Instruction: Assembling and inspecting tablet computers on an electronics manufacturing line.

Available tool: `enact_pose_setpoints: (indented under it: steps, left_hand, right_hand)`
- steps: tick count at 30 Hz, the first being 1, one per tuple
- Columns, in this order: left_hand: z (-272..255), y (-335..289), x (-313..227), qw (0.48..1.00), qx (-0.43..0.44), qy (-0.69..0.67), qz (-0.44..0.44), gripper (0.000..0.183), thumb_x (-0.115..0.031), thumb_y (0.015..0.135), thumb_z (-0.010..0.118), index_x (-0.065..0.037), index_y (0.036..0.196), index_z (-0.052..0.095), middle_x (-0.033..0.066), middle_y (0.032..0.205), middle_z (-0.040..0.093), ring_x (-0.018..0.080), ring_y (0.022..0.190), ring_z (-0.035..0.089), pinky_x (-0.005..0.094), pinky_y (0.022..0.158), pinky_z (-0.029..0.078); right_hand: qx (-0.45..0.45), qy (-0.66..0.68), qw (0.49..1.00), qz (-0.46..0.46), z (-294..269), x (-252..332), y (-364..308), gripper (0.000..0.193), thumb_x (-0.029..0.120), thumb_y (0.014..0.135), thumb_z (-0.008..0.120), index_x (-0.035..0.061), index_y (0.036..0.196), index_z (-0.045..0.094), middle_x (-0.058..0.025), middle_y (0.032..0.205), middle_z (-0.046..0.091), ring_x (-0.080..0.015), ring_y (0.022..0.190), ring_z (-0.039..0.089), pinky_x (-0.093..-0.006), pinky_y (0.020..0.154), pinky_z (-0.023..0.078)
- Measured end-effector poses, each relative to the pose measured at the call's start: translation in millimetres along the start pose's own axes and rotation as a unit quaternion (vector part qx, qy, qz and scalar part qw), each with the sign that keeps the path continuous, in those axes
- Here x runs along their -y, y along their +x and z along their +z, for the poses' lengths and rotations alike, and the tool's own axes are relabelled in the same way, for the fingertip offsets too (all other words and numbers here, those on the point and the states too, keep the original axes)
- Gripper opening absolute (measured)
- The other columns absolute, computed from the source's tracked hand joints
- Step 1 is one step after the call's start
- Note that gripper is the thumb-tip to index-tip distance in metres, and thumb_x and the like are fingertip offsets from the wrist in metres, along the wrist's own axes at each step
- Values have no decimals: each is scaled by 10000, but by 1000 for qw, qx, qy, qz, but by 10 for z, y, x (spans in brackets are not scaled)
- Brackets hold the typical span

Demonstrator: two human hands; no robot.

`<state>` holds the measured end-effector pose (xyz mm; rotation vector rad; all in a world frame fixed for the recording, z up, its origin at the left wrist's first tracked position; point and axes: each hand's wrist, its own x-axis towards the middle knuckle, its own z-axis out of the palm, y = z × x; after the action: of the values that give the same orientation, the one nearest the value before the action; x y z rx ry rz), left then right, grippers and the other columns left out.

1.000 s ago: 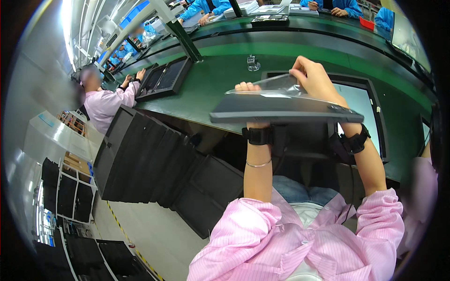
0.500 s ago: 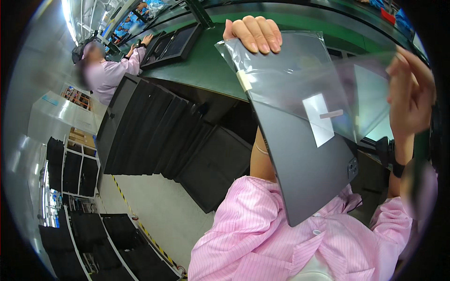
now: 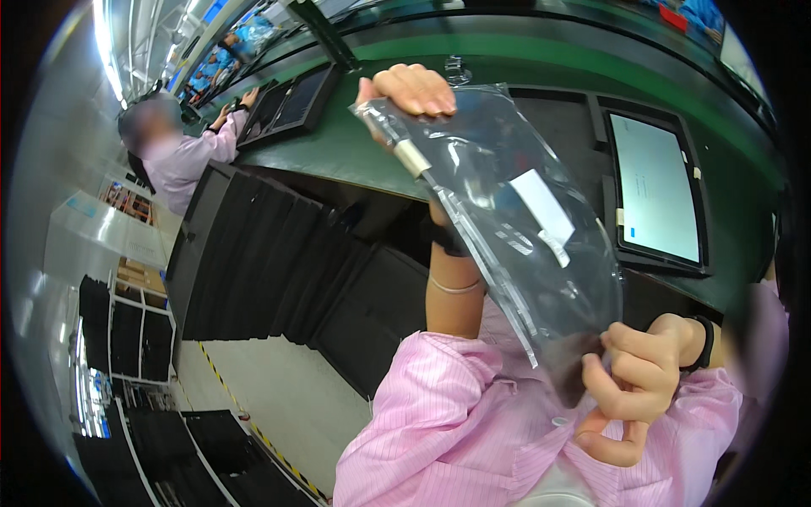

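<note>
A dark grey tablet point(image 3: 541, 270) is tilted in front of me, with a loose clear plastic film point(image 3: 473, 144) over it. A white label point(image 3: 542, 205) shows on its face, and a pale tab point(image 3: 411, 158) sits on its left edge. My left hand point(image 3: 414, 89) grips the upper end, fingers over the near face and thumb at the left. Down at the lower right corner, my right hand point(image 3: 629, 384) pinches the edge of the film with bent fingers. Glare and wrinkles on the film partly hide the tablet's surface.
On the green workbench point(image 3: 363, 160), a black tray point(image 3: 604, 106) holds another tablet with a lit screen point(image 3: 655, 186). Stacked black trays point(image 3: 253, 253) stand at the left below the bench. Farther left, a co-worker point(image 3: 173, 156) in pink reaches to another tray point(image 3: 291, 106).
My right hand has come down and inward from the far right, bringing the lifted film down over the tablet's lower part. My left hand and the tablet's upper end have shifted left and slightly down.
</note>
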<state>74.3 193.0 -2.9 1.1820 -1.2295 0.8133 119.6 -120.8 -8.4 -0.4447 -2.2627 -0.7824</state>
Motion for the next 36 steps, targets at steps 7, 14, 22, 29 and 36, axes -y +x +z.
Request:
enact_pose_setpoints:
  steps: [7,14,22,29,36]
  left_hand:
    - [121,58,-199,993,-115,-8,41,527,-233,924,120,-36,640,518,127,590,505,279,555,505,372,533,442]
    - [-305,-220,-279,999,28,13,42,240,-206,904,391,-33,834,540,118,787,544,252,741,545,357,675,413]
    - [-450,-605,-203,994,-7,-20,104,187,-206,891,449,-44,911,540,90,835,538,229,797,531,340,717,402]
    - [-464,-856,-312,993,-56,-9,108,163,-201,878,481,-66,946,541,54,850,521,207,801,516,322,724,387]
    - [-529,-1086,-366,994,-55,1,91,171,-211,877,478,-85,969,548,43,901,532,199,802,497,329,741,369]
  right_hand:
    - [168,117,946,251,-200,-308,-42,400,463,697,640,86,689,504,-7,616,399,-160,505,405,-278,537,420]
    - [117,81,943,300,-326,-381,-245,229,197,666,659,45,834,627,-56,807,609,-260,845,592,-334,641,453]
    - [5,-68,957,281,-303,-215,-78,205,97,659,610,-46,803,641,-159,750,630,-248,670,633,-296,555,522]
    - [9,-95,952,292,-303,-196,-69,215,74,641,605,-62,804,637,-165,758,631,-237,654,638,-284,539,545]
    - [-24,-166,960,223,-177,-224,-102,208,30,608,603,-68,790,629,-190,737,618,-241,629,630,-274,517,551]
